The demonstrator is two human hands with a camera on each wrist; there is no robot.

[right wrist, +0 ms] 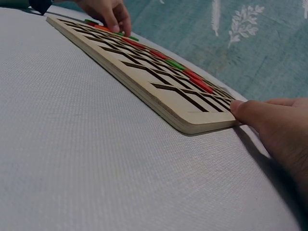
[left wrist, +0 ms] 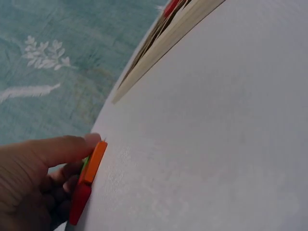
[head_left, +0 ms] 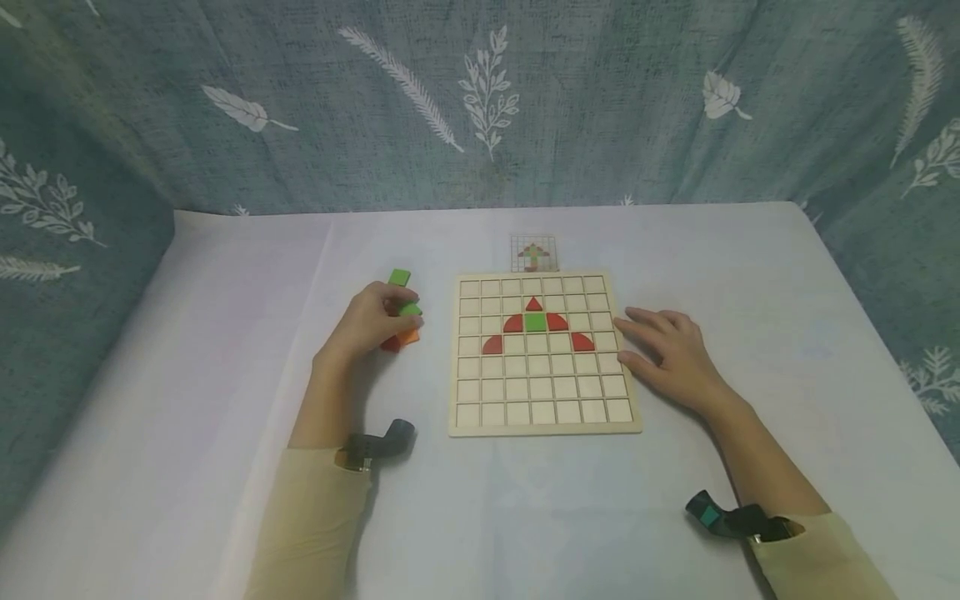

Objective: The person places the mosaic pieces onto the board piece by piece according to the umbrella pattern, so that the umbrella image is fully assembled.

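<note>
Head view: I look forward and down on left hand, right hand, board between. Left wrist: tilted, close by left hand. Right wrist: low, close by right hand, facing left hand across board; head view shares both hands.

1 board, 7x7 cells; on it: 1 red tri., 4 red qtr-circles, 1 green sq.. 1 pattern card, 12 o'clock. At 9 o'clock, min. 2 green pcs, 1 orange pc, 1 red pc; exact no. unclear.
</note>
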